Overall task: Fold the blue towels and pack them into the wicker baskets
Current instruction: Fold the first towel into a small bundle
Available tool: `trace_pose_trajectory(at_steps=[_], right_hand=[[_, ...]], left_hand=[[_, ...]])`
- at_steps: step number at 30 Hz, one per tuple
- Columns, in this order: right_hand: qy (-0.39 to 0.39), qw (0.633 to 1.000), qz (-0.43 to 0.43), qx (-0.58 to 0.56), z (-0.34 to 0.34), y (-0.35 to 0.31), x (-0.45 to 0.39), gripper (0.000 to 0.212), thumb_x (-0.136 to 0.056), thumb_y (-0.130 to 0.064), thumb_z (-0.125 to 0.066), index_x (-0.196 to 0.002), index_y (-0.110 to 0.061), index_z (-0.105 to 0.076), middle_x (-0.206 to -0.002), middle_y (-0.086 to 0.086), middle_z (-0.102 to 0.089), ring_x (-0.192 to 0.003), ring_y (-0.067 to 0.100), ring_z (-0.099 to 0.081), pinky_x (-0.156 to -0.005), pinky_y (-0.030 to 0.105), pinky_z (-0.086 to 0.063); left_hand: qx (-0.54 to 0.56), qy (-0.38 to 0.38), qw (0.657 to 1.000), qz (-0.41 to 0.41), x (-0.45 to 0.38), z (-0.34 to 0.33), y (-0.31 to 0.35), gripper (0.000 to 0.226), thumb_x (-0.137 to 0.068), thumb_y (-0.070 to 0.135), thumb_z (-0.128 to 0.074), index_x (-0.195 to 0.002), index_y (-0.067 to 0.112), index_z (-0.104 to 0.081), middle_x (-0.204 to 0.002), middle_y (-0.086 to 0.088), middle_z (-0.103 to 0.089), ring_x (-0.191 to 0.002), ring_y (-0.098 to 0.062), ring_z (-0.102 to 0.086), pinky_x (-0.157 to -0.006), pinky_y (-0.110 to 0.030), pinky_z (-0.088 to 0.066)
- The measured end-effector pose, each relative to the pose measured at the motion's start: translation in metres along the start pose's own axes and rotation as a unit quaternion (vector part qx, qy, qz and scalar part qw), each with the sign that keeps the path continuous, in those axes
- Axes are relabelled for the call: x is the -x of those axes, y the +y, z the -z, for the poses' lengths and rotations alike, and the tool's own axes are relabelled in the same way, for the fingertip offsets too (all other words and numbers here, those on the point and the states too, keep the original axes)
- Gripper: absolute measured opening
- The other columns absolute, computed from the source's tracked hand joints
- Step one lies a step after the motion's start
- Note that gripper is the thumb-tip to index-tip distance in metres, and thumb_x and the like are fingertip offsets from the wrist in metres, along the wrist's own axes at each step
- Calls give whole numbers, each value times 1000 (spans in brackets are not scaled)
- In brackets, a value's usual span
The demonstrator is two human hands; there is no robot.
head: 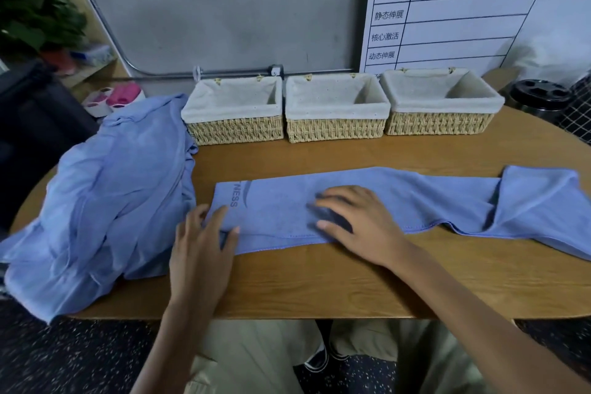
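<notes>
A long blue fabric towel (399, 198) is pressed flat on the wooden table (319, 281) by the right hand (358, 221), fingers straight; its left end is touched by the relaxed left hand (201, 246).

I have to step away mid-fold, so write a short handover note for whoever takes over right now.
Left hand: open, fingers resting on the left end of the long towel.
Right hand: open, flat on the towel's middle.
Towel lies across the table folded into a long strip; its right end is rumpled.
Towel pile sits unfolded at the left.
Three wicker baskets at the back hold no towels.
Left: finish folding, pack all.
</notes>
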State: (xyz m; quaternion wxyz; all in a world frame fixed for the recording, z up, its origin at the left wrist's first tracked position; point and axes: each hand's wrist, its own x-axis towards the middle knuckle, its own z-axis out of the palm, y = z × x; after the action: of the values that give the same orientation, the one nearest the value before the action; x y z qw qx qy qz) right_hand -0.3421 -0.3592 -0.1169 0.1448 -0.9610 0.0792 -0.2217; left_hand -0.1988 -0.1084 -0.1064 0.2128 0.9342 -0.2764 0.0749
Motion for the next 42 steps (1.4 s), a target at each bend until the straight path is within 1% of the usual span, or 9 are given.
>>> trace_pose_trajectory(at_steps=[4,9,12,17,25,30,34,37,42], right_hand=[[-50,998,35,10,-26,-25,-2,46,-95,-59,-45,-127,-31,-62,-134,-6,-56,-124,20,-50,-106,40,-38],[-55,997,37,30,-26,-25,3,46,-97,-59,-43,-130,-31,-60,-138,-6,-53,-129,19,-46,-109,38,-34],[-62,997,34,32,-24,-27,3,46,-97,-59,-43,-131,-31,-59,-140,-6,-52,-130,18,-45,-110,37,-32],[-67,997,31,31,-22,-28,3,45,-98,-58,-42,-131,-32,-58,-141,-8,-50,-131,18,-42,-110,36,-30],[-56,998,24,10,-22,-29,4,45,-99,-57,-43,-131,-31,-61,-141,-6,-52,-132,17,-44,-112,35,-30],[-44,999,22,7,-24,-29,3,45,-98,-57,-40,-127,-31,-64,-139,-7,-54,-129,18,-46,-109,37,-33],[-5,999,35,-7,-25,-26,5,37,-96,-51,-48,-117,-29,-69,-128,-6,-59,-119,19,-52,-102,37,-39],[17,998,64,-8,-25,-25,5,27,-95,-45,-55,-108,-27,-71,-111,-6,-60,-102,18,-54,-86,33,-40],[47,995,83,5,-24,-28,4,23,-95,-37,-53,-92,-21,-69,-93,-5,-56,-86,15,-49,-73,27,-34]], left_hand=[[108,17,994,22,-18,8,-14,40,-96,22,-63,-136,18,-58,-118,-10,-62,-107,-30,-58,-87,-43,-46],[188,48,981,-20,-28,15,-11,28,-93,14,-67,-121,19,-68,-81,6,-60,-76,-10,-58,-70,-28,-48],[214,69,974,-30,-27,12,-13,26,-96,11,-63,-121,18,-67,-90,9,-63,-79,-7,-58,-70,-13,-41],[193,82,978,-15,-21,-1,-18,29,-95,7,-63,-122,14,-67,-111,1,-68,-93,-12,-57,-81,-29,-41],[295,37,953,53,-23,17,-15,37,-91,9,-67,-112,39,-63,-106,13,-62,-57,-12,-64,-59,-26,-50],[250,-4,968,16,-12,11,-18,34,-94,5,-63,-118,27,-65,-115,3,-58,-71,-19,-64,-57,-12,-48],[70,38,996,-27,-9,14,-17,23,-94,12,-64,-111,25,-69,-118,5,-50,-85,-14,-55,-66,-31,-40],[54,90,991,-89,-15,10,-4,15,-93,15,-65,-104,20,-74,-113,4,-55,-96,-20,-54,-71,-36,-45],[45,-47,988,-143,-22,-22,6,53,-96,44,-32,-129,22,-66,-142,-1,-56,-131,-22,-51,-103,-49,-45]])
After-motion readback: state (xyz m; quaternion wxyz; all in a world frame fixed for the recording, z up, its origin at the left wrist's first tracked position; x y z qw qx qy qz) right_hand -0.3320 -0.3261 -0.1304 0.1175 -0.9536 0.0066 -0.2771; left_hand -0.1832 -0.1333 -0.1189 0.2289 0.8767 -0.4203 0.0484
